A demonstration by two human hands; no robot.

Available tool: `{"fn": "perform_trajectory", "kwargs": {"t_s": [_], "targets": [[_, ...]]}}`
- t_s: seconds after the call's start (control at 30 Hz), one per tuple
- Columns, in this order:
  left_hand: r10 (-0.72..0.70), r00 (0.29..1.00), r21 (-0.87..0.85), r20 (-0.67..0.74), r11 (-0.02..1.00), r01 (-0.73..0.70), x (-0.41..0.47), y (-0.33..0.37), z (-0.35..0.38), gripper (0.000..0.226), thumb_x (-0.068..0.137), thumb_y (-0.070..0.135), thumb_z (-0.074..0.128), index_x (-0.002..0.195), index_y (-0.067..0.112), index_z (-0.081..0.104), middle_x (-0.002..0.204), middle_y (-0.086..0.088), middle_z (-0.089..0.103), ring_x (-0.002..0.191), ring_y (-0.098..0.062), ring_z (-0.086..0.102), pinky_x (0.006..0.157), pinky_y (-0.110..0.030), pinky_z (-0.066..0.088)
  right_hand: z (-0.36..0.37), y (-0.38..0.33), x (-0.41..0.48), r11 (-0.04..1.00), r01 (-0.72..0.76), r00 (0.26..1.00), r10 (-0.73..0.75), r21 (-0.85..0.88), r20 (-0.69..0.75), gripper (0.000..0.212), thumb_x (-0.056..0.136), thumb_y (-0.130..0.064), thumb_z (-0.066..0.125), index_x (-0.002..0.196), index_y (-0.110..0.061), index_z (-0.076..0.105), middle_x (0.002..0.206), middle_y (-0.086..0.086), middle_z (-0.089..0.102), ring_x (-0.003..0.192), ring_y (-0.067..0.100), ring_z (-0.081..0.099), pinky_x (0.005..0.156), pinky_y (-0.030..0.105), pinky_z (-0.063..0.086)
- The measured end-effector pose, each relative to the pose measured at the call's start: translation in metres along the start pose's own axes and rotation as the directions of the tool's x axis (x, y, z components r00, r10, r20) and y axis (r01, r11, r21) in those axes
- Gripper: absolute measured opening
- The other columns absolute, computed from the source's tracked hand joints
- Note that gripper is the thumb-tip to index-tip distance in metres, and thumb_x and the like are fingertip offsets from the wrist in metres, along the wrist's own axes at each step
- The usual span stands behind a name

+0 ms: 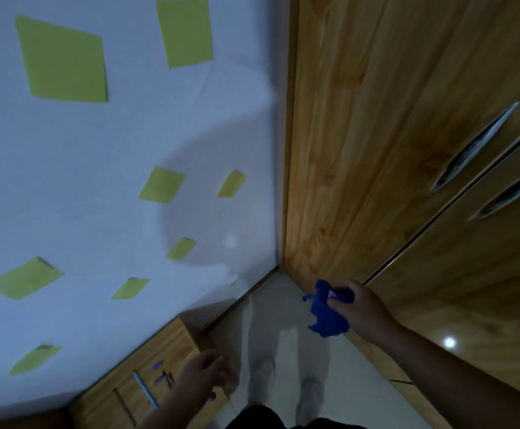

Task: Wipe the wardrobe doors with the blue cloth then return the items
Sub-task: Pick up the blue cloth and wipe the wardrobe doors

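Nearest, at the bottom edge, the person's legs (261,366) in pale trousers stand on the light floor (286,301); to their left the left hand (204,374) hangs over the right edge of a low wooden cabinet (135,366), fingers loosely spread and holding nothing as far as the blur lets one judge; whether it touches the wood cannot be told; on the cabinet top lie a blue pen (145,388) and a few small purple bits too blurred to name; a little farther and to the right, the right hand (365,308) pinches the cloth (328,317), which is bunched and hangs down from the fingers; the cloth is in the air near the foot of the wardrobe, just beside the doors (376,150) but apart from them, not pressed to the wood; farther up the right side the two doors meet at a dark seam with a metal handle (475,147) on either side of it; on the far left the pale wall (113,144) carries scattered yellow notes (63,61); as for progress, the cloth is in hand yet off the surface, so this looks like a pause beside the wiping rather than a stroke; nothing shows how much of the doors has been wiped; the return of the items appears not yet done, since the cloth has not been put down.
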State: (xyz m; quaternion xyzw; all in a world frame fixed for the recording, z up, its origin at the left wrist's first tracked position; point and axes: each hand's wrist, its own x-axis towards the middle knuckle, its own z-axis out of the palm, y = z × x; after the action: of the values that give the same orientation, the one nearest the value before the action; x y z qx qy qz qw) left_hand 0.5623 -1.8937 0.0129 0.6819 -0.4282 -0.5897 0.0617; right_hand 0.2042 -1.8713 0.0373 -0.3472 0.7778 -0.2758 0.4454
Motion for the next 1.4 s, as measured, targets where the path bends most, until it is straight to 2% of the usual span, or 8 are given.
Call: {"fn": "perform_trajectory", "kwargs": {"t_s": [0.13,0.4,0.6,0.8,1.0,1.13,1.27,1.4], "targets": [[0.146,0.984,0.0,0.106,0.989,-0.147,0.035,0.07,-0.008,0.015,0.102,0.009,0.062,0.09,0.009,0.07,0.062,0.001,0.066,0.051,-0.009,0.055,0.041,-0.019,0.036,-0.004,-0.029,-0.003,0.995,0.013,0.993,-0.001,0.102,-0.118,0.021,0.084,-0.029,0.077,0.102,-0.032,0.067,0.104,-0.01,0.07,0.09,0.004,0.068,0.075,0.03,0.06],[0.48,0.856,-0.045,0.19,0.876,-0.481,0.021,0.241,-0.019,0.013,0.101,0.016,0.062,0.097,0.015,0.075,0.084,0.0,0.078,0.069,-0.008,0.068,0.061,-0.024,0.047,-0.051,-0.134,-0.04,0.973,0.199,0.944,-0.158,0.117,-0.291,0.013,0.09,-0.031,0.075,0.098,-0.039,0.068,0.101,-0.018,0.07,0.087,-0.001,0.068,0.076,0.031,0.06],[0.819,0.542,-0.055,0.191,0.56,-0.827,-0.031,0.377,-0.024,0.012,0.098,0.027,0.065,0.096,0.033,0.075,0.093,0.005,0.077,0.084,-0.007,0.073,0.073,-0.028,0.055,-0.109,-0.241,-0.089,0.898,0.434,0.841,-0.377,0.067,-0.388,0.023,0.087,-0.035,0.077,0.096,-0.053,0.067,0.097,-0.03,0.067,0.086,-0.004,0.067,0.079,0.029,0.055],[0.976,0.205,-0.155,0.07,0.214,-0.964,-0.107,0.494,-0.035,0.018,0.084,0.054,0.063,0.099,0.048,0.072,0.094,0.015,0.075,0.086,-0.003,0.07,0.079,-0.033,0.059,-0.166,-0.357,-0.142,0.752,0.584,0.563,-0.646,-0.305,-0.515,0.029,0.079,-0.048,0.075,0.105,-0.056,0.065,0.111,-0.035,0.06,0.1,-0.011,0.06,0.082,0.023,0.051],[0.997,-0.073,-0.118,-0.032,-0.076,-0.99,-0.161,0.575,-0.057,0.014,0.096,0.039,0.062,0.098,0.05,0.07,0.097,0.026,0.072,0.089,0.008,0.066,0.07,-0.007,0.048,-0.216,-0.464,-0.185,0.475,0.405,0.16,-0.878,-0.782,-0.45,0.033,0.083,-0.051,0.063,0.115,-0.046,0.06,0.105,-0.031,0.052,0.099,-0.008,0.052,0.08,0.014,0.039],[0.965,-0.199,-0.002,-0.171,-0.202,-0.979,-0.179,0.615,-0.071,0.021,0.097,0.032,0.06,0.107,0.047,0.07,0.102,0.029,0.071,0.099,0.008,0.066,0.081,-0.011,0.049,-0.244,-0.529,-0.2,0.33,0.163,-0.01,-0.942,-0.93,-0.336,0.036,0.09,-0.042,0.065,0.123,-0.03,0.061,0.111,-0.018,0.051,0.097,0.003,0.051,0.078,0.013,0.038],[0.871,-0.442,0.276,-0.217,-0.379,-0.883,-0.179,0.644,-0.077,0.035,0.094,0.021,0.055,0.126,0.025,0.069,0.125,0.014,0.065,0.122,-0.005,0.058,0.105,-0.012,0.04,-0.265,-0.581,-0.202,0.223,-0.047,-0.129,-0.968,-0.974,-0.215,0.035,0.091,-0.032,0.067,0.122,-0.016,0.064,0.12,0.002,0.061,0.11,0.022,0.058,0.085,0.028,0.043],[0.845,-0.476,0.343,-0.244,-0.384,-0.857,-0.162,0.655,-0.068,0.036,0.096,0.011,0.058,0.129,0.019,0.07,0.143,0.001,0.058,0.138,-0.012,0.048,0.116,-0.012,0.03,-0.282,-0.6,-0.183,0.195,-0.221,-0.123,-0.978,-0.955,-0.171,0.028,0.095,-0.025,0.063,0.119,-0.01,0.064,0.121,0.007,0.061,0.105,0.03,0.057,0.087,0.039,0.052]]}}
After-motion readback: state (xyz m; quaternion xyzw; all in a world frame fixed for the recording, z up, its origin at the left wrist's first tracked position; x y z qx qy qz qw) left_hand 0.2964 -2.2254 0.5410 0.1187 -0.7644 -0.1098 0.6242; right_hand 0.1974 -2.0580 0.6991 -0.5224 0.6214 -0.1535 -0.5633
